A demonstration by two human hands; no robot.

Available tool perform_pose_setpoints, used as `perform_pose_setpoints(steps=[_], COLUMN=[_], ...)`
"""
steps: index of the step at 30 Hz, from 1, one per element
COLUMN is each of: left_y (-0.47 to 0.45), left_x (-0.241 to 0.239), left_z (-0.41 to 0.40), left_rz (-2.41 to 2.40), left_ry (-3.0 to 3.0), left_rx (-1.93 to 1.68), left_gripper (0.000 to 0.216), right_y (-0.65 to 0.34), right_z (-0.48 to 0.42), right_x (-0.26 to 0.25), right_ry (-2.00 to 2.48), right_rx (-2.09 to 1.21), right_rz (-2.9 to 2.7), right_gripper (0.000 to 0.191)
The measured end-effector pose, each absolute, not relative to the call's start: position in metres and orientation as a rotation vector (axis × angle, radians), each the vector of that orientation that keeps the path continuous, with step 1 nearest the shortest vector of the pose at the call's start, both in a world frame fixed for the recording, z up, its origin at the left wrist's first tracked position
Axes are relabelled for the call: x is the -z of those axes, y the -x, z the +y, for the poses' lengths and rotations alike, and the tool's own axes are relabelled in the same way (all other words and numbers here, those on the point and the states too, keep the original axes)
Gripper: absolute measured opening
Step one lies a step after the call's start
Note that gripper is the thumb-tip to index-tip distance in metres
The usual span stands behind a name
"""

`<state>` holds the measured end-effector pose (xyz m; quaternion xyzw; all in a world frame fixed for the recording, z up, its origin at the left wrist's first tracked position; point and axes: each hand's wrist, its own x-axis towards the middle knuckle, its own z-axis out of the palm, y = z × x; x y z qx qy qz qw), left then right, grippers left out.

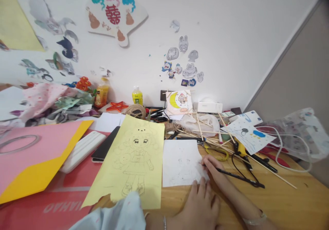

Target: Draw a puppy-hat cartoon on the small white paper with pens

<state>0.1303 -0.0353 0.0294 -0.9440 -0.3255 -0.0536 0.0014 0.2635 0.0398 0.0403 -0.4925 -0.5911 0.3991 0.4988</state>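
My right hand is closed around a long black pencil. The pencil's dark tip is at the right edge of a white sheet of paper, which bears a faint sketch of a face. Palm down, my left hand lies with its fingertips on the lower edge of that sheet. Just left of it is a yellow sheet with a pencil drawing of a cartoon girl. A light blue sleeve covers the yellow sheet's lower edge.
Wooden sticks, a cable and tools clutter the right side of the table. A twine roll, a yellow-labelled bottle and a moon picture stand along the wall. Pink card and a white box-like object lie left.
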Motion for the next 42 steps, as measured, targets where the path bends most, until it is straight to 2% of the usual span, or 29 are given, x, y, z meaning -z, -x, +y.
perform_pose_setpoints(steps=[5,13,19,29,42], left_y=[-0.131,-0.141,-0.136,-0.120,-0.117], left_x=[-0.028,-0.024,-0.028,-0.053,-0.060], left_z=[-0.036,-0.026,-0.027,-0.032,-0.035], left_rz=[-1.011,-0.988,-0.994,-1.019,-1.053], left_ry=[2.957,2.959,2.979,3.075,3.140], left_rx=[0.173,0.075,0.083,0.142,0.167], left_gripper=[0.065,0.061,0.062,0.065,0.064], right_y=[-0.268,-0.269,-0.268,-0.269,-0.264], right_z=[0.047,0.048,0.045,0.049,0.045], right_x=[-0.025,-0.028,-0.040,-0.042,-0.057], right_ry=[1.196,1.166,1.176,1.277,1.307], right_rx=[-1.048,-1.059,-0.979,-0.699,-0.669], right_rz=[-1.408,-1.386,-1.487,-1.780,-1.850], right_gripper=[0.045,0.040,0.044,0.039,0.036])
